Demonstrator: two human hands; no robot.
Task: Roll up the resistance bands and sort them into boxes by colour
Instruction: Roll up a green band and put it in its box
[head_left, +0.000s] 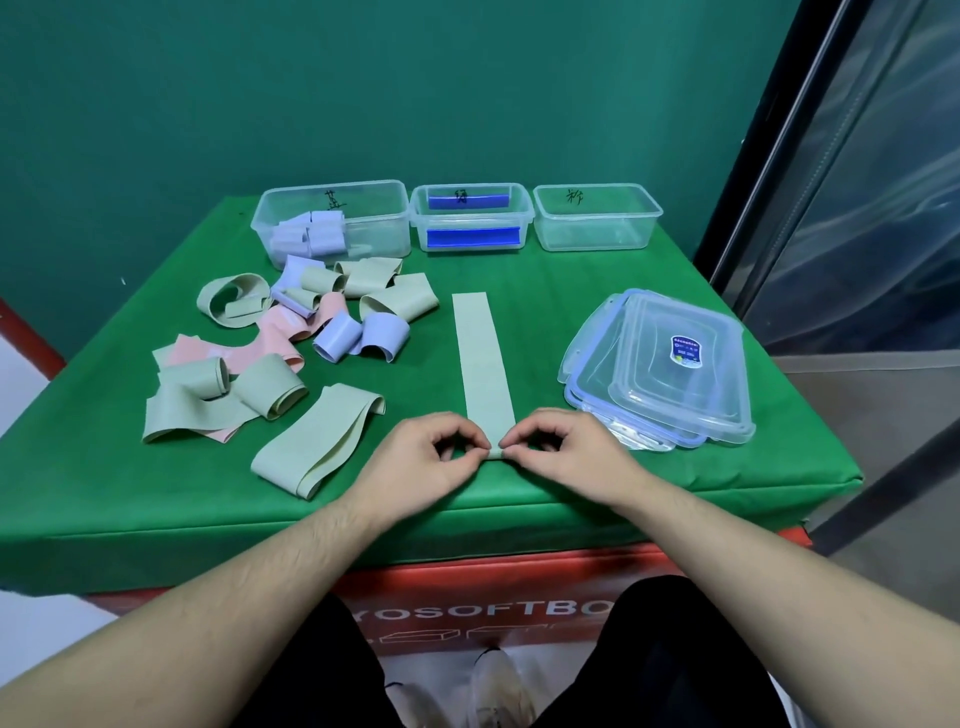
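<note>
Pinching the green band's (483, 358) rolled near end, both hands' fingers (480, 448) curl.

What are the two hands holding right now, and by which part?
Both the left hand and right hand pinch the near end of the flat pale green resistance band, where its first small roll is forming; the rest lies flat on the green table.

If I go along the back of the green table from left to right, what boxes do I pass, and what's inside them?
Box with rolled pale blue bands → middle box, no bands visible inside, blue strips on its walls → empty box.
</note>
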